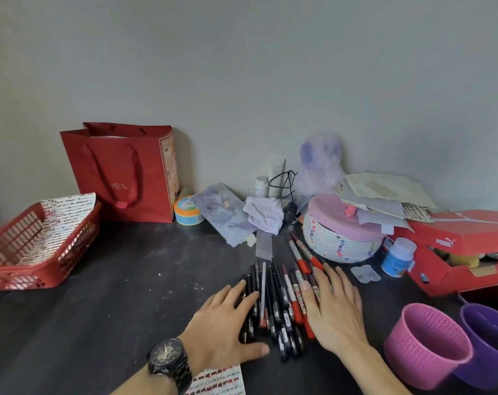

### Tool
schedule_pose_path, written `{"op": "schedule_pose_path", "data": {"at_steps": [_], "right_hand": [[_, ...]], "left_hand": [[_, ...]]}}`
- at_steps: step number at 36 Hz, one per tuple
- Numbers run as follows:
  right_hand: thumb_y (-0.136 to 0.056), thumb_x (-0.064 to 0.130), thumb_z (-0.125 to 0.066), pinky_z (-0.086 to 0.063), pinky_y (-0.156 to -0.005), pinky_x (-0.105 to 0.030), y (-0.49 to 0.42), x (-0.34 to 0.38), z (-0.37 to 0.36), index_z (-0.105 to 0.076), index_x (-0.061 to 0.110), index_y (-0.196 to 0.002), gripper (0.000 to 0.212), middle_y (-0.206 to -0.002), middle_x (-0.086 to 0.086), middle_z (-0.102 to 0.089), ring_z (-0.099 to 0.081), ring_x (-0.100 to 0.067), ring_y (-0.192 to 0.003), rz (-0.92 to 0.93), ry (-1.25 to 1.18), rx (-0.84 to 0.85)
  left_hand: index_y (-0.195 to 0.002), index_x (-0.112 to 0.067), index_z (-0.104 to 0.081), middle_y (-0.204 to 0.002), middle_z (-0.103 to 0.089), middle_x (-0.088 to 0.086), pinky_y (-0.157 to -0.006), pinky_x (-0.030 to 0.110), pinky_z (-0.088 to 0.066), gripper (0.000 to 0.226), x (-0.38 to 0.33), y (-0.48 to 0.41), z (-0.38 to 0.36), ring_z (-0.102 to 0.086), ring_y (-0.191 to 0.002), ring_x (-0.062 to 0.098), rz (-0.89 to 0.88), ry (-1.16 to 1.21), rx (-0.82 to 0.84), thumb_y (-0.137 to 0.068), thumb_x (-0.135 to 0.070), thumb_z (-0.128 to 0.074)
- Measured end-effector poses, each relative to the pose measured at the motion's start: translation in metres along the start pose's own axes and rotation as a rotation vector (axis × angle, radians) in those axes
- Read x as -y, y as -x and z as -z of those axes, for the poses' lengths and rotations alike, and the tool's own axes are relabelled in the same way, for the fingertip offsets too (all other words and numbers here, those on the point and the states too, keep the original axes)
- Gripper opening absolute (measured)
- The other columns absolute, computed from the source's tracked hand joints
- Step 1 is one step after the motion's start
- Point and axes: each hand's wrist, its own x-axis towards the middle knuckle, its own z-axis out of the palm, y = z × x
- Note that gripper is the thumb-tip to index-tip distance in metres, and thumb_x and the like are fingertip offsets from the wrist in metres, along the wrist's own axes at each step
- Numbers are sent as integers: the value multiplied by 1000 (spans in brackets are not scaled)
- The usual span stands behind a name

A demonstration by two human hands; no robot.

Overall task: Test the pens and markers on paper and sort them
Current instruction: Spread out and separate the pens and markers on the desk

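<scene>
The purple perforated plastic basket [491, 363] runs off the right edge, and the red-marked paper sheet [219, 381] off the bottom.

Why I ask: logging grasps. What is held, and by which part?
Nothing is held. The left hand and right hand lie flat on the pens, fingers straight.

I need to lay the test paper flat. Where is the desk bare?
Bare: the desk between the red basket and the pens, in front of the red bag, and the near strip left of the left hand. Crowded: the right side, round the woven basket, shoe box, pink tub and purple tub.
</scene>
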Motion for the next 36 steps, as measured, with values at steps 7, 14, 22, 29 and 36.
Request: {"op": "schedule_pose_path", "data": {"at_steps": [7, 14, 22, 29, 36], "right_hand": [[-97, 52, -42, -44, -102, -41, -64, 12, 4, -51, 20, -135, 50, -137, -4, -55, -45, -26, -130, -55, 101, 59], [-95, 44, -48, -42, -101, -48, -112, 39, 6, -49, 10, -133, 51, -134, -14, -60, -46, -39, -127, -161, 283, 199], [-89, 32, -62, -45, -82, -36, -135, 61, 3, -61, 17, -128, 42, -135, -12, -56, -50, -33, -124, -164, 412, 319], [-88, 26, -62, -39, -105, -46, -140, 63, -9, -36, 3, -145, 66, -148, -19, -36, -35, -36, -135, -195, 349, 364], [-92, 22, -59, -39, -106, -47, -131, 55, -11, -38, 5, -143, 58, -148, -18, -39, -37, -36, -137, -134, 335, 331]], "left_hand": [[-153, -54, 8, -167, 14, -12, -119, 55, 6, 116, -37, -20, -2, 17, -153, 23, -118, -7, -37, -60, -101, -41], [-141, -50, -49, -150, -51, -6, -88, 54, -57, 92, -58, -35, -23, -56, -131, 26, -143, -192, -165, -67, -101, -28], [-147, -48, -43, -157, -42, -3, -100, 55, -50, 85, -53, -33, -28, -49, -138, 29, -170, -182, -108, -74, -92, -35], [-128, -49, -64, -137, -63, -7, -81, 40, -62, 85, -56, -33, -25, -69, -113, 20, -172, -302, -116, -62, -97, -44], [-109, -39, -78, -120, -72, -12, -75, 33, -62, 82, -60, -34, -21, -74, -100, 17, -211, -256, -193, -47, -92, -67]]}}
